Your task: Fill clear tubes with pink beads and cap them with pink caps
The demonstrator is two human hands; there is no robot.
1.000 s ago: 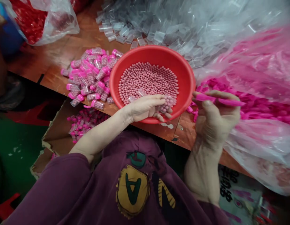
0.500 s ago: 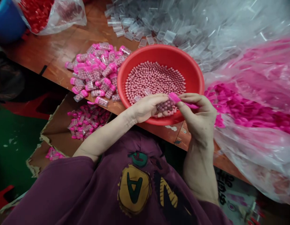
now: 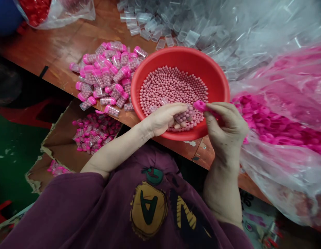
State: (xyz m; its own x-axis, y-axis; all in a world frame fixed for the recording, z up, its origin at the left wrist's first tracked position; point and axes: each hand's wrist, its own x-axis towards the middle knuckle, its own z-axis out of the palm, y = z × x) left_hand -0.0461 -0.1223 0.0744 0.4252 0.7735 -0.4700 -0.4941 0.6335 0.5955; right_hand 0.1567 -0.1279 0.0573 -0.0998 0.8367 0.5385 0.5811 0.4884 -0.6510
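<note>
Over the front of a red bowl (image 3: 134,83) of pink beads (image 3: 173,83), my left hand (image 3: 164,119) is closed around a small clear bottle (image 3: 185,116) full of the same beads. My right hand (image 3: 224,121) pinches a bright pink cap (image 3: 200,105) between thumb and fingers, just right of the bottle's end. A small gap shows between cap and bottle. More pink lies partly hidden under the right fingers. Another clear bottle (image 3: 164,101) lies among the beads in the bowl, partly covered by my left hand.
Capped bead bottles (image 3: 105,76) are heaped left of the bowl. Below the table edge, a cardboard box (image 3: 59,138) holds many more. Clear empty bottles (image 3: 155,29) pile up behind. A plastic bag (image 3: 269,162) of pink caps (image 3: 279,128) lies at right, red pieces (image 3: 35,12) at far left.
My right hand has moved slightly right, and the pink cap has come away from the bottle's end and turned. My left hand keeps the bottle in nearly the same place.
</note>
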